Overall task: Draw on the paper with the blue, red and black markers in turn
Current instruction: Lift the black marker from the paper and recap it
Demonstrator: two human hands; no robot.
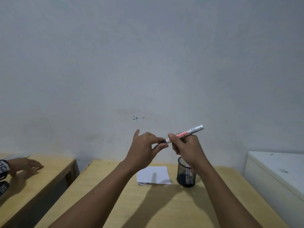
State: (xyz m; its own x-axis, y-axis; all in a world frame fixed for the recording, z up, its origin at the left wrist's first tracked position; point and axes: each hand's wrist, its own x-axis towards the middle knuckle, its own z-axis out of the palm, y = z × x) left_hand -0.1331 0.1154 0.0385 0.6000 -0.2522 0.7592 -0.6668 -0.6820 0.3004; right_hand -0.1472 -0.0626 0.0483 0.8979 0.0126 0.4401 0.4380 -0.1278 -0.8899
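Both bare arms are raised in the middle of the frame, in front of a plain pale grey wall (148,55). The right hand (185,150) is wrapped around a slim white marker with red lettering on its barrel (185,133), which slants up toward the right, its silvery end highest. The left hand (144,148) pinches the marker's dark cap end (163,142) between thumb and fingertips, the index finger sticking up free. Whether the cap is on or just off I cannot tell.

Below the hands, on a light wooden desk (115,203), lies one white sheet of paper (153,175); no marks show on it from here. Just to its right stands one round black wire-mesh pen holder (186,176), partly behind the right wrist, with at least one more pen-like stick showing through the mesh; the count inside is unclear.

At the lower left of the frame is a second wooden table (49,175), where another person's hand (24,166) rests flat, open. At the lower right is one white cabinet-like box (276,175).
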